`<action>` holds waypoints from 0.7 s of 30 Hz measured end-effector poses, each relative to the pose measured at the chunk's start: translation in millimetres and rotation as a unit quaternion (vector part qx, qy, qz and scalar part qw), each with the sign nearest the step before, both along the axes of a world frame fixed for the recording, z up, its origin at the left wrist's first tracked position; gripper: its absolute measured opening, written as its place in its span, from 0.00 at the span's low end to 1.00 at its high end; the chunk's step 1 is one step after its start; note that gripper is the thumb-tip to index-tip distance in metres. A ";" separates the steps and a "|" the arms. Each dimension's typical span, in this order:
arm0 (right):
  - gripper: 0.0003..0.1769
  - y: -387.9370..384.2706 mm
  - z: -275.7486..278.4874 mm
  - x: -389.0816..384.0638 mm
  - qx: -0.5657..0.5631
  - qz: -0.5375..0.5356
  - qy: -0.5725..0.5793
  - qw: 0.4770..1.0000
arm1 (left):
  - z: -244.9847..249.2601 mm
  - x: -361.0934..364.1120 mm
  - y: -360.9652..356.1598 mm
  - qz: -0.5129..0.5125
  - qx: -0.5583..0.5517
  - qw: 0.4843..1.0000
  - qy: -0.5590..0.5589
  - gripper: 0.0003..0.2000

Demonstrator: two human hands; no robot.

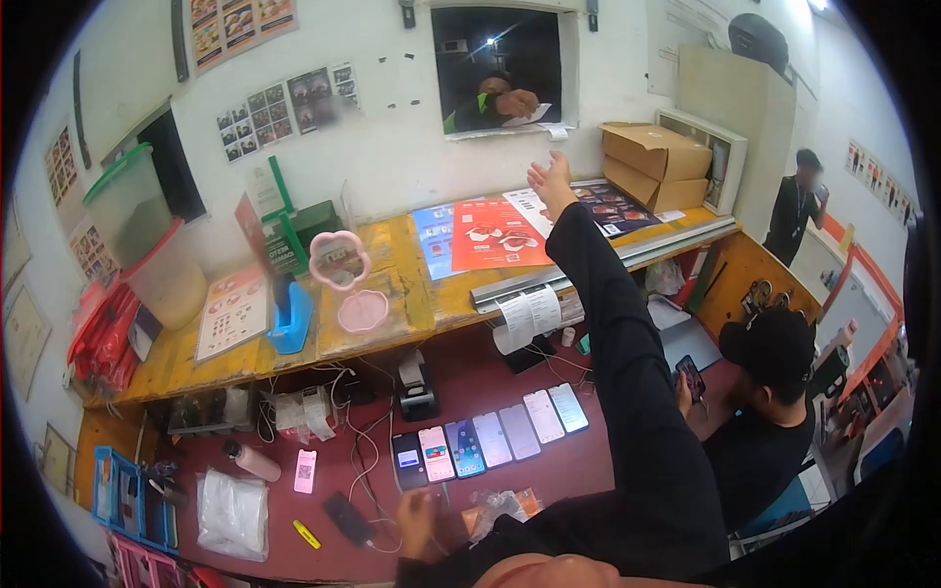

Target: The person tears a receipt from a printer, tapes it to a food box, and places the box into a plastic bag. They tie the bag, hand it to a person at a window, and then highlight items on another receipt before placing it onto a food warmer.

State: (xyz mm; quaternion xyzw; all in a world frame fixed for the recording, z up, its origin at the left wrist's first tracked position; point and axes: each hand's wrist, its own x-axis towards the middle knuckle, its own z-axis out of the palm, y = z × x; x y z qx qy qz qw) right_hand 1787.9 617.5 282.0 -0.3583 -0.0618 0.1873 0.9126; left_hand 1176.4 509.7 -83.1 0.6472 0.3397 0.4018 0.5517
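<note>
Paper slip (535,115) at the far window (502,61) could flutter down tbh if the outside person's hand (516,104) lets go early, since the right hand (553,180) looks empty, fingers spread, short of it, and I can't tell the blurry near left hand's (417,519) grip.

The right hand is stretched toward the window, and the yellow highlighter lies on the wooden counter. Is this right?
Not quite: the head view shows the yellow highlighter on the lower red desk; the right hand is indeed stretched toward the window.
</note>
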 end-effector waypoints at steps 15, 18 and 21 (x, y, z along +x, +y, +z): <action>0.20 22.1 66.6 46.3 -0.476 -0.271 -0.477 0.688 | -30.1 -45.0 21.8 0.100 -0.020 0.995 0.022 0.06; 0.21 44.3 58.3 78.7 -0.480 -0.249 -0.484 0.688 | -54.0 -55.2 35.3 0.117 0.001 0.991 0.062 0.06; 0.23 51.2 51.6 101.1 -0.426 -0.194 -0.500 0.729 | -54.7 -53.0 44.5 0.129 -0.030 0.989 0.067 0.06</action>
